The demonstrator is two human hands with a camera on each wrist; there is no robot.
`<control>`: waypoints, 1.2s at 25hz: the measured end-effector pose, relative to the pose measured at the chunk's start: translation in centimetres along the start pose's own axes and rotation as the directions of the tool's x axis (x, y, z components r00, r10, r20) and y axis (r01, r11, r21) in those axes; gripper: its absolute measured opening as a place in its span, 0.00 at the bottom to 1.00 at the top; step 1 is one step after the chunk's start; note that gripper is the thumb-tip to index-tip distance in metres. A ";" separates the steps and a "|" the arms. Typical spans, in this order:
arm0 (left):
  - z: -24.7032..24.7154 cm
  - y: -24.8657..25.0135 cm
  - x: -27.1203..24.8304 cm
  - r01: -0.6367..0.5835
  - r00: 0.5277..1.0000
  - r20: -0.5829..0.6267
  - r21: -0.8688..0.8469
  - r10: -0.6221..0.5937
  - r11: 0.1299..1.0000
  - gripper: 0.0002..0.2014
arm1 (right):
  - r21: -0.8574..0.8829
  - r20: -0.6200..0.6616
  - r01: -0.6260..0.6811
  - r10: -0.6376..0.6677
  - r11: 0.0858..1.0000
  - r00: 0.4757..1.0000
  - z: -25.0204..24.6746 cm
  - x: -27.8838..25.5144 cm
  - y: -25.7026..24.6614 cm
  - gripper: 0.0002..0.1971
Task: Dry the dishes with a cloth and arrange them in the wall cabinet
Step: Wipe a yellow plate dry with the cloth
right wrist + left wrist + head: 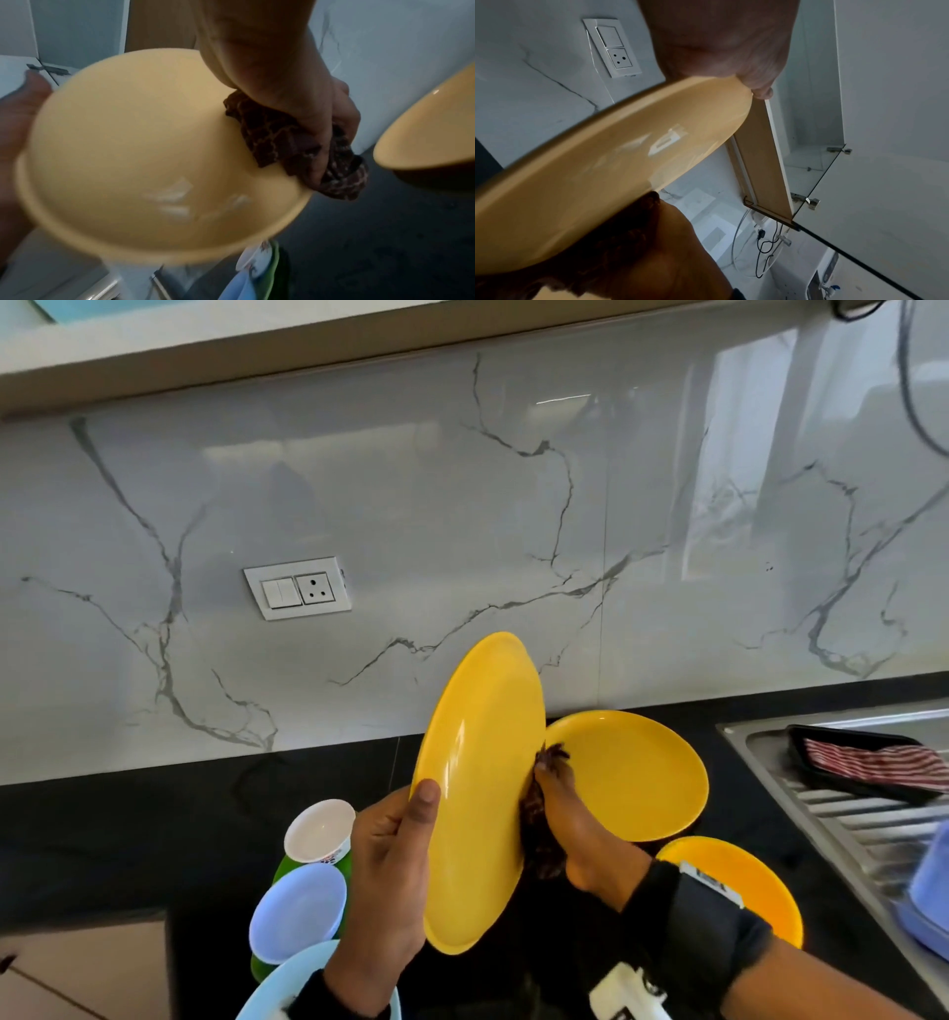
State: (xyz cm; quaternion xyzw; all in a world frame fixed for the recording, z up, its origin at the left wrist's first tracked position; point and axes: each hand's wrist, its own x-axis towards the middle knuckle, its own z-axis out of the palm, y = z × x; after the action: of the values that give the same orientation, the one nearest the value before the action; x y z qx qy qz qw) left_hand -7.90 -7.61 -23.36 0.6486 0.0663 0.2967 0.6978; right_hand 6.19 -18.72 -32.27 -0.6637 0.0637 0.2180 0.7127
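My left hand (395,860) grips a yellow plate (477,793) by its left rim, thumb on the front face, and holds it nearly on edge above the black counter. My right hand (570,819) holds a dark brown patterned cloth (539,839) bunched against the plate's right rim. In the right wrist view the cloth (287,142) lies over the rim of the plate (144,154), pinched between thumb and fingers. The left wrist view shows the plate (598,172) from the side, with the open wall cabinet (805,125) above.
Two more yellow plates (631,773) (739,880) lie on the counter to the right. A white cup (318,829), lilac bowl (298,911), green dish and light blue plate (287,988) sit at lower left. A steel sink drainboard (832,814) holds a black tray with a striped cloth (873,762).
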 end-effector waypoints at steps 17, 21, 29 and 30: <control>-2.9 -3.4 0.7 0.280 0.938 -0.091 -0.366 -0.334 0.887 0.35 | -0.200 0.279 0.460 -0.400 0.865 0.873 -2.1 -6.2 -8.4 0.17; -2.6 -3.0 0.6 0.335 0.917 -0.056 -0.427 -0.394 0.840 0.36 | -0.434 0.158 0.649 -0.657 0.625 0.737 -1.3 -3.6 -3.6 0.31; -2.4 -2.6 1.4 0.287 0.955 0.021 -0.330 -0.297 0.899 0.48 | -0.278 0.262 0.840 -0.804 0.466 0.533 2.0 -4.9 -3.2 0.36; -2.5 -2.4 1.7 0.278 0.957 0.021 -0.345 -0.288 0.897 0.48 | -0.284 0.310 0.870 -0.820 0.404 0.482 2.3 -5.5 -2.9 0.37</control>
State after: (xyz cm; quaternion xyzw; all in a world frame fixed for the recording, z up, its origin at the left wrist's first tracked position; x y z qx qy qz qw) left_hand -6.93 -4.61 -25.49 0.4955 0.1175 0.2089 0.8349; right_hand 2.00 -17.81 -27.24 -0.7208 -0.3703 -0.1246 0.5726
